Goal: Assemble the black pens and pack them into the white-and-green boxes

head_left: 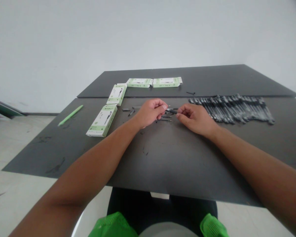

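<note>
Above the middle of the dark table (177, 151), my left hand (150, 113) and my right hand (197, 119) face each other, a small gap apart. Thumb and finger of the right hand pinch a short black pen part (173, 111), which points toward the left hand. The left fingertips are pressed together; what they hold is too small to name. Loose pen parts (164, 119) lie under and between the hands, some partly hidden. More small dark pen parts (131, 112) lie left of the left hand. Right of my right hand, black pens (233, 108) are laid side by side in a dense row.
Several green-and-white pen boxes, such as the nearest box (102, 121) and the far box (167, 82), form an angled line at left and back. A light green pen (70, 115) lies far left. A small black piece (191, 93) rests near the table seam.
</note>
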Tool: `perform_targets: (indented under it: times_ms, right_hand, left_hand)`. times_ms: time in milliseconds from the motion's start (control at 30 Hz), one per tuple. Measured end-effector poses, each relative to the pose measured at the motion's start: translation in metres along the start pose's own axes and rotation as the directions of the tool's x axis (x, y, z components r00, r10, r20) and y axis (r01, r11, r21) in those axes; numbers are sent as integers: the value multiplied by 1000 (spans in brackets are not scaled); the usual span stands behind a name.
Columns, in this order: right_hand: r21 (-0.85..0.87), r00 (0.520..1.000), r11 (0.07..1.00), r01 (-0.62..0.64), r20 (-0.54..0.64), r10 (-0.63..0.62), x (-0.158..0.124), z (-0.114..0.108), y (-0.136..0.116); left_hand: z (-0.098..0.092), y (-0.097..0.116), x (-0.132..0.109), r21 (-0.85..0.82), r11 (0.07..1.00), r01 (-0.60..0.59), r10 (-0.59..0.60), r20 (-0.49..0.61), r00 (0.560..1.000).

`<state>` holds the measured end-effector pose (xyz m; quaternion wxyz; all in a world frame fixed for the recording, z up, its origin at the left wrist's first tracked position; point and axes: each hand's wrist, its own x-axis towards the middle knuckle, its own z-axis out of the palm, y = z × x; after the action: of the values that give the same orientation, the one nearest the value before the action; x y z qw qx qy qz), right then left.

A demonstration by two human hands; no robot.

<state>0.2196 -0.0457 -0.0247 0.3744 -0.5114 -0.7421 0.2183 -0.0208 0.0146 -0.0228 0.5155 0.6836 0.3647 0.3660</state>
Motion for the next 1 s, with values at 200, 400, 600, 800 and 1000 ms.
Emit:
perform_targets:
  times_ms: [200, 400, 600, 800, 1000]
  right_hand:
    - [-3, 1000, 1000, 8, -6, -8, 0, 0, -1]
    - [12, 1000, 1000, 0, -9, 0, 0, 1, 1]
    - [14, 1000, 1000, 20, -11, -20, 1, 1, 3]
    - [23, 1000, 999, 25, -10, -25, 1, 2, 4]
    - [7, 1000, 1000, 22, -19, -22, 0, 1, 3]
  left_hand:
    - [0, -1, 0, 2, 1000, 0, 0, 0, 1000]
    - [1, -1, 0, -16, 1000, 3, -3, 5, 1000]
    - [2, -3, 1, -27, 1000, -2, 3, 12, 1000]
    - [4, -2, 0, -37, 999, 3, -3, 5, 1000]
    - [5, -2, -1, -36, 999, 3, -3, 0, 1000]
